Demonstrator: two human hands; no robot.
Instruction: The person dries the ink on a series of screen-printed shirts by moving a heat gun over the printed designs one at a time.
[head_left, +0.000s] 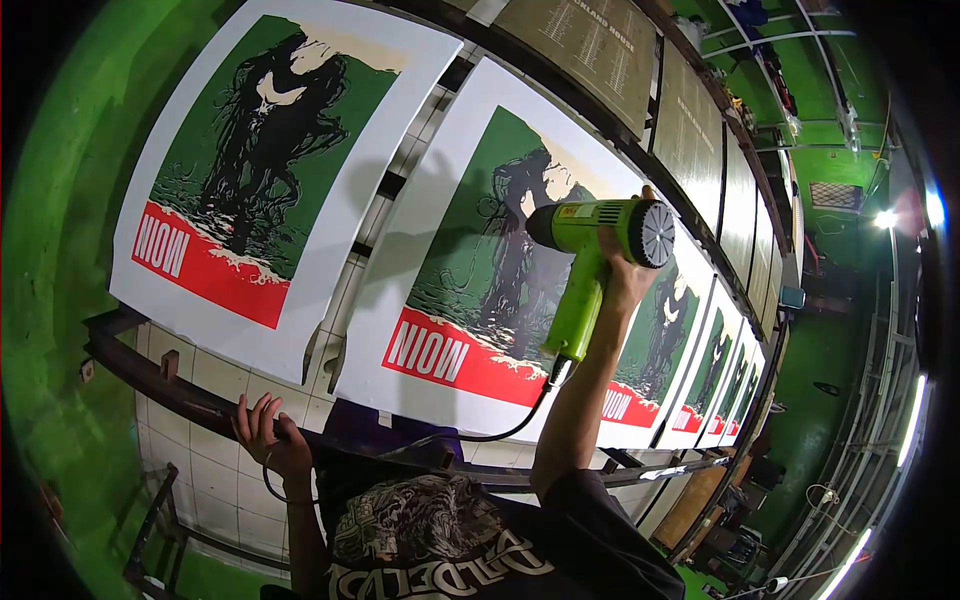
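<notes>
My right hand [625,265] is wrapped round a green heat gun [590,250], whose dark nozzle points left over a printed poster [500,230] in green, black, cream and red. The gun's black cord [515,425] hangs from the bottom of its handle and runs left across my body. My left hand [268,435] is at the dark metal rail [190,402] in front of the posters, fingers raised and apart, with a thin loop of cord beside the wrist. Another poster [265,160] with the same print lies to the left.
More matching posters [665,330] continue in a row to the right. Behind the row, grey-brown printed sheets [580,50] lie on a metal frame. White tiles [215,475] show below the rail. A green wall [60,200] stands at the left.
</notes>
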